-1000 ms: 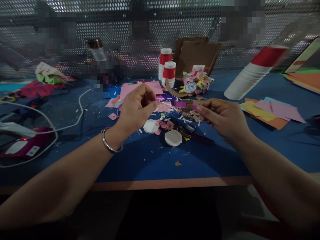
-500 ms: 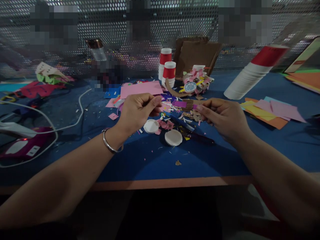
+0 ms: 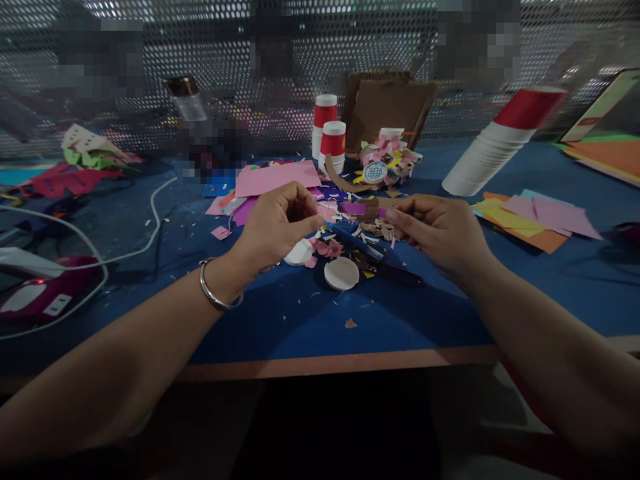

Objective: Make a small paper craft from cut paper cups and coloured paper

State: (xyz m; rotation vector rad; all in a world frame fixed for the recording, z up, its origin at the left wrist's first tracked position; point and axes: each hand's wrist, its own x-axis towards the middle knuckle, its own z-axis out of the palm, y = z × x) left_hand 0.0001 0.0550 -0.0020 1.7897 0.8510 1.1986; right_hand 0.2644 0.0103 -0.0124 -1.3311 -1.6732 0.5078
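My right hand pinches a short strip of brown cardboard with purple paper on it, held level above the table. My left hand, with a silver bangle at the wrist, is closed with thumb and fingertips close together, a little left of the strip. Whatever lies between those fingertips, if anything, is too small to make out. Below the hands, two white paper discs lie on the blue table; my left hand partly covers one. Beside them are a blue pen-like tool, a dark-handled tool and paper scraps.
Red and white paper cups are stacked at the back, before a brown cardboard piece. A scrap-covered object stands nearby. On the right, a long cup stack leans over coloured paper sheets. A glue gun's white cable crosses the left.
My left thumb has dropped a little, and that hand now covers more of one white disc. The right hand keeps its hold on the strip. The whole view has shifted slightly.
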